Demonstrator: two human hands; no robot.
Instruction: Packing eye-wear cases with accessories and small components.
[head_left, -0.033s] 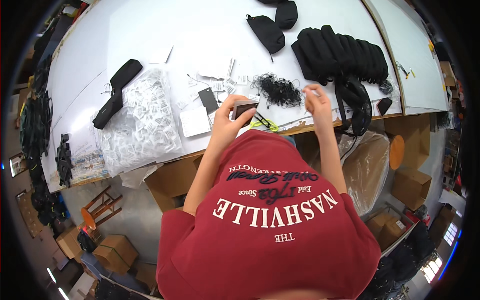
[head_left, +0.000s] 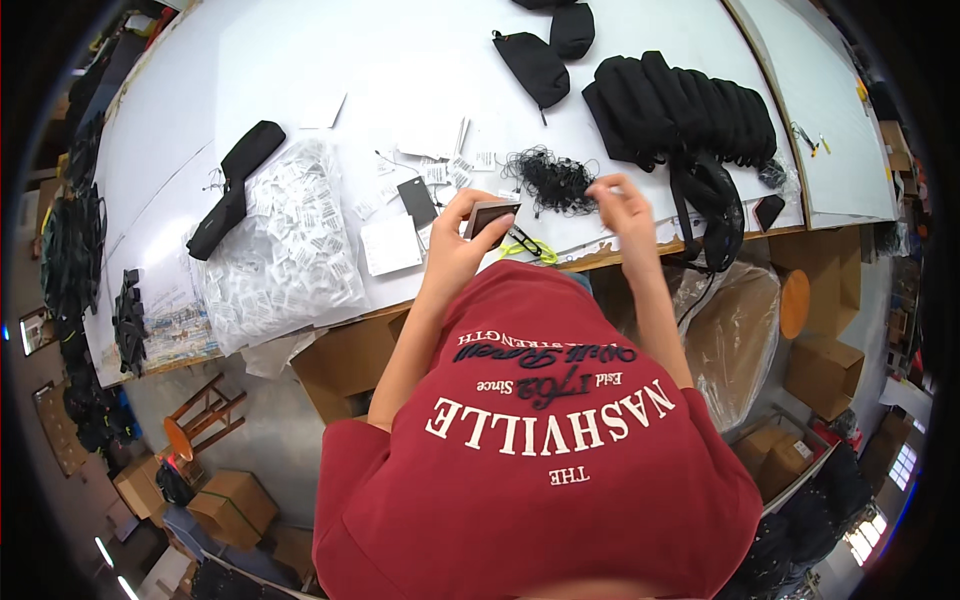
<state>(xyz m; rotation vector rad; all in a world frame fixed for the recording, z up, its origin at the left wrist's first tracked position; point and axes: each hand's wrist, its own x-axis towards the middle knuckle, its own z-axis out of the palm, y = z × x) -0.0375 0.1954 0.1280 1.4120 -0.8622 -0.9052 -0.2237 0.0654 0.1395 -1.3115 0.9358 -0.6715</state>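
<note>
My left hand (head_left: pixel 462 232) grips a small stack of dark hang tags (head_left: pixel 493 214), thumb lying across the front. At the right edge of a tangled pile of black string loops (head_left: pixel 555 182), my right hand (head_left: pixel 625 212) has its fingers bent together at the tips. Whatever is between them is too small to make out. Just beyond the left hand lie a black card (head_left: pixel 416 201) and a white card stack (head_left: pixel 391 246). A black clip-like piece (head_left: pixel 523 238) and a bright yellow cord (head_left: pixel 543 252) rest by the table edge.
To the left, a clear plastic bag (head_left: pixel 290 240) full of white labels has a black pouch (head_left: pixel 235 180) against it. Several black pouches (head_left: pixel 680 110) are lined up at the right, above black straps (head_left: pixel 712 205). A stool (head_left: pixel 205 420) and cartons (head_left: pixel 232 505) stand below the table.
My right hand has shifted slightly left, to the edge of the string pile. The left hand keeps the hang tags in nearly the same place.
</note>
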